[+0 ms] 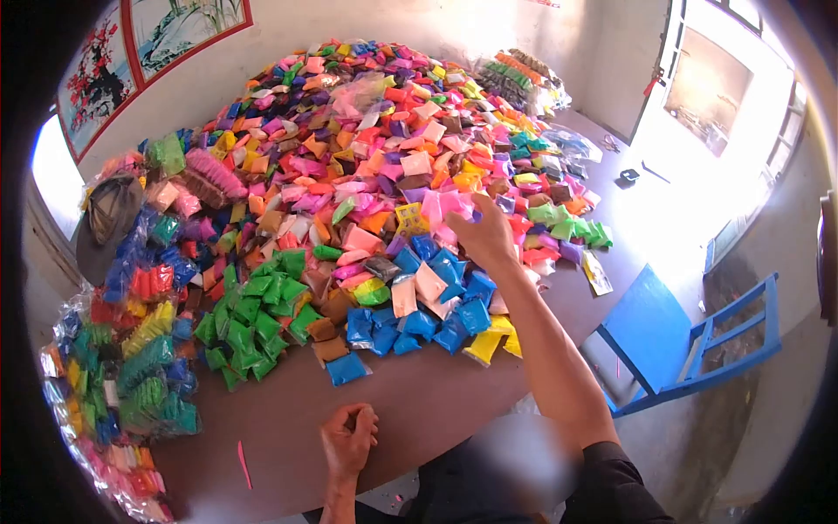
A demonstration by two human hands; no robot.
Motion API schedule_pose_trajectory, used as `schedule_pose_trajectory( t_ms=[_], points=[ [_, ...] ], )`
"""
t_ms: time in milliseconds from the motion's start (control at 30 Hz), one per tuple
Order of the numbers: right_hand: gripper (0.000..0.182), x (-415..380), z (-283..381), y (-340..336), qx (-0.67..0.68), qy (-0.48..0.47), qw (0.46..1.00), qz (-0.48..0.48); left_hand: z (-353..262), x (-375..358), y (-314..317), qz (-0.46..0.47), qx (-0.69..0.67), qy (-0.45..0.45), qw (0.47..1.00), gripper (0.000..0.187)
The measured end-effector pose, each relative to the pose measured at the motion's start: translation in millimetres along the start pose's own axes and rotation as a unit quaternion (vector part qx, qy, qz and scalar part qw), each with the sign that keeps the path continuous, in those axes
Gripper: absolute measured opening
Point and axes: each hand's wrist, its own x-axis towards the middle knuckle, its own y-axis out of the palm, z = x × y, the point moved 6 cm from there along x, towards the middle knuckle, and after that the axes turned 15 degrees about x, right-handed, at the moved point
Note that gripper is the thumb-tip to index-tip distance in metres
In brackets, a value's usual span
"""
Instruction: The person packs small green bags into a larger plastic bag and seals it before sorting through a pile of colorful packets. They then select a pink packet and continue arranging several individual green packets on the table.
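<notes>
My right hand (485,234) reaches into a big heap of small coloured packets (367,148). Its fingers close on a pink packet (439,210) at the front middle of the heap. Close by lie a yellow printed packet (410,218) and several blue packets (421,325). My left hand (350,437) rests near the table's front edge, its fingers curled in with nothing showing in them. Ahead of it lies a single blue packet (347,368), and a cluster of green packets (257,319) sits further left. A thin pink strip (244,465) is on the table to its left.
Clear bags of sorted packets (131,384) line the table's left edge, with a dark cap (109,227) above them. A blue chair (672,341) stands to the right. A small black object (628,177) lies on the table (436,384) at the far right.
</notes>
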Motion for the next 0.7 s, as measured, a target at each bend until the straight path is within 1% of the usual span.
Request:
schedule_pose_trajectory(
  t_ms=[33, 67, 167, 200, 300, 333, 433, 533, 633, 700],
  points=[
    [0.069, -9.4, 4.2, -10.1, -0.036, -0.022, 0.999, -0.009, 0.9, -0.5, -0.1, -0.002, -0.002, -0.005, 1.000, 0.029],
    [0.061, -18.6, 0.8, -17.2, -0.024, -0.007, 1.000, -0.004, 1.7, -1.2, 0.4, -0.002, -0.004, -0.011, 1.000, 0.030],
    [0.052, -50.8, -4.0, -41.7, 0.011, 0.035, 0.999, 0.028, 3.3, -1.7, 1.7, 0.003, -0.007, -0.013, 1.000, 0.030],
    [0.041, -61.5, -15.9, -48.0, 0.028, 0.046, 0.999, 0.005, 3.5, -1.7, 1.5, 0.005, -0.007, -0.010, 1.000, 0.030],
    [0.036, -94.3, -5.9, -69.3, 0.071, 0.060, 0.995, 0.033, 4.7, -0.8, 2.2, 0.009, -0.001, -0.001, 1.000, 0.028],
    [0.029, -106.8, 0.5, -78.1, 0.086, 0.029, 0.996, 0.022, 4.1, -0.6, 2.2, 0.008, 0.000, 0.004, 1.000, 0.028],
    [0.025, -143.5, 9.3, -99.7, 0.087, -0.025, 0.996, 0.010, 4.1, -0.8, 2.3, 0.005, 0.001, 0.012, 1.000, 0.027],
    [0.021, -188.3, 15.0, -118.0, 0.033, -0.029, 0.999, 0.023, 4.6, -0.5, 3.1, -0.002, 0.000, 0.016, 1.000, 0.024],
    [0.020, -236.4, 7.1, -126.2, -0.006, -0.035, 0.999, 0.034, 3.4, -1.0, 4.7, -0.011, -0.003, 0.027, 1.000, 0.020],
    [0.020, -264.4, -3.4, -124.3, -0.012, -0.069, 0.997, 0.027, 3.1, -0.5, 4.4, -0.008, -0.004, 0.026, 1.000, 0.020]
  ],
)
